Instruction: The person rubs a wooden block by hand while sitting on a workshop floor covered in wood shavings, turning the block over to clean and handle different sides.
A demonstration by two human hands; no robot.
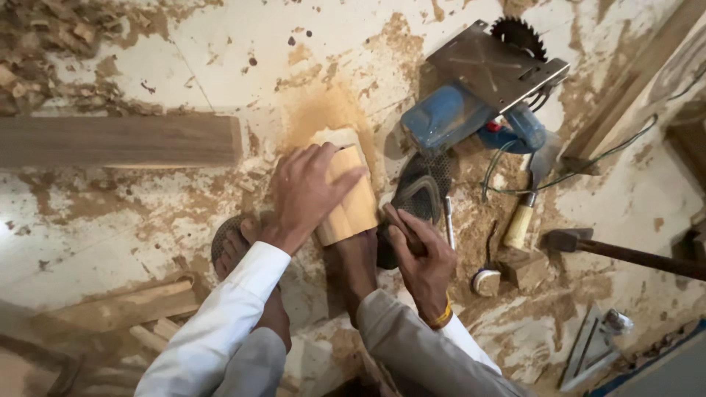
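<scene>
A pale carved wooden block (pixel 354 209) lies on the sawdust-covered floor, its near end resting by my bare foot (pixel 353 268). My left hand (pixel 305 195) lies flat over the block with fingers spread across its top, holding it down. My right hand (pixel 423 265) sits just right of the block, closed around a dark brown tool handle (pixel 397 223); the tool's working end is hidden. My other foot (pixel 234 246) rests in a sandal to the left.
A blue circular saw (pixel 471 110) lies at upper right with its cord. A black sandal (pixel 421 191), a pale-handled chisel (pixel 523 220), a hammer (pixel 588 246) and a small wood offcut (pixel 523 268) lie right. A plank (pixel 118 140) lies left, wood scraps (pixel 125 309) lower left.
</scene>
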